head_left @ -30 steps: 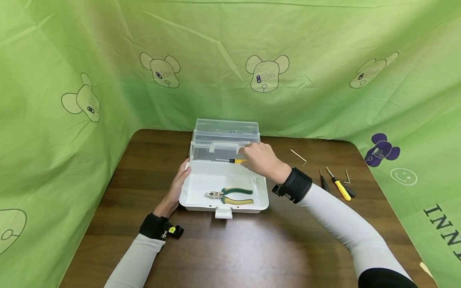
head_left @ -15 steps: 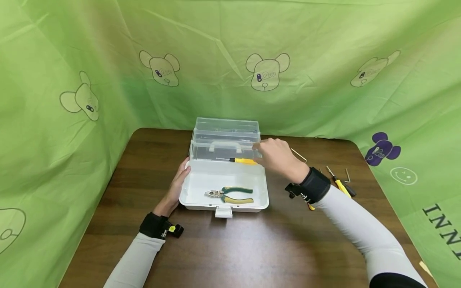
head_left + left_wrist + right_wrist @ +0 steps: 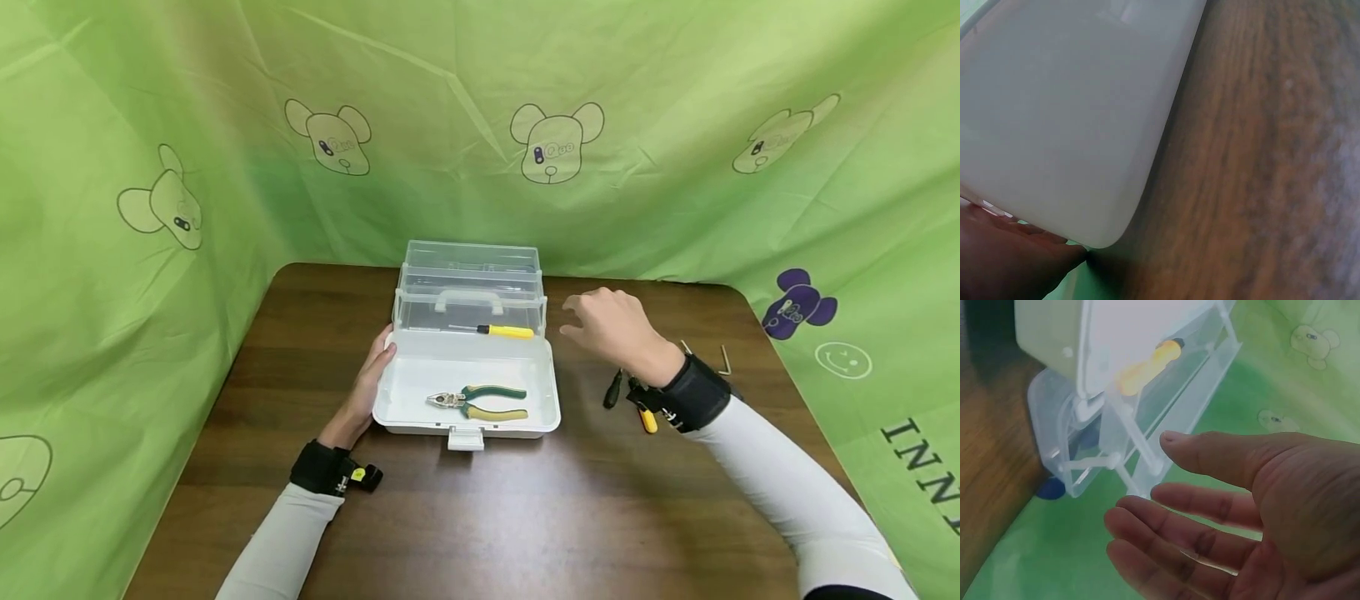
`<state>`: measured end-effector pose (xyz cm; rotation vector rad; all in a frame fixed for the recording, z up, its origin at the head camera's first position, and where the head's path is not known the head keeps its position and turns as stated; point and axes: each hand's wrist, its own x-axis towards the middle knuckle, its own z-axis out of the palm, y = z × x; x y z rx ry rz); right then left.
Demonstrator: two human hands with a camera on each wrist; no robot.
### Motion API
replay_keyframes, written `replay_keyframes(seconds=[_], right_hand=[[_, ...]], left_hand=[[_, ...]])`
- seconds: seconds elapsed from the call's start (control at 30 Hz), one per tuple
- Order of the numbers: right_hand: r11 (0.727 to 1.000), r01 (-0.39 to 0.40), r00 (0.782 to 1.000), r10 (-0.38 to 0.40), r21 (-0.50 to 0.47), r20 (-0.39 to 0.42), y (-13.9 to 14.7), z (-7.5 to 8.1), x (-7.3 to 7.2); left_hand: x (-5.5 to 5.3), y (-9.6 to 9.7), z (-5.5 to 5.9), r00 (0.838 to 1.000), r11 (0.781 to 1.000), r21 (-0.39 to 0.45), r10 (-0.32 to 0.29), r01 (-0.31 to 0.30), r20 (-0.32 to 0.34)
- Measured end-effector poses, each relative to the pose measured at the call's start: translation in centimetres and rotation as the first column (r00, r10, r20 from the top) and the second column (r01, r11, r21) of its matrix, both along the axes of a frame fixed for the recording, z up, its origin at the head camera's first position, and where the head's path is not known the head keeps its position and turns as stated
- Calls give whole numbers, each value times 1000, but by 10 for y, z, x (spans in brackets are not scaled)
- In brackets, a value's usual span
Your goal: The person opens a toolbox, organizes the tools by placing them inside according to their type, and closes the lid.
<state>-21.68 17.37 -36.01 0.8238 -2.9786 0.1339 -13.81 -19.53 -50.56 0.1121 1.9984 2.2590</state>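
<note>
My left hand (image 3: 362, 390) grips the left side of a white toolbox (image 3: 465, 360), thumb over the rim. In the left wrist view its fingers lie along the wall near one corner. Combination pliers (image 3: 453, 401) with green and yellow handles rest inside the box. A yellow-handled screwdriver (image 3: 511, 332) lies in the lowest of the raised clear trays (image 3: 420, 313) behind. To the right of the box hovers my right hand (image 3: 618, 329), its fingers loosely bent around nothing. The right wrist view shows it apart from the yellow handle (image 3: 1147, 370).
Right of the box, on the brown table (image 3: 480, 517), lie a dark-handled screwdriver (image 3: 613, 390), a yellow-handled tool (image 3: 648, 421) and a hex key (image 3: 725, 360). My right wrist hides part of this group. A green cloth (image 3: 450, 200) hangs behind and at both sides.
My right hand has let go of the yellow-handled screwdriver, leaving it in the tray, and moved right, off the toolbox. My left hand has kept its grip.
</note>
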Motion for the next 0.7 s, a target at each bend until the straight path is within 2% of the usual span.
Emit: replay_keyframes(seconds=[0.37, 0.7], right_hand=[[994, 107, 992, -106, -13, 66, 31, 0, 14], [978, 205, 971, -198, -38, 137, 56, -13, 24]], left_hand=[[0, 0, 0, 1000, 1000, -2, -2, 2, -1], [-1, 0, -1, 1000, 1000, 12, 4, -4, -10]])
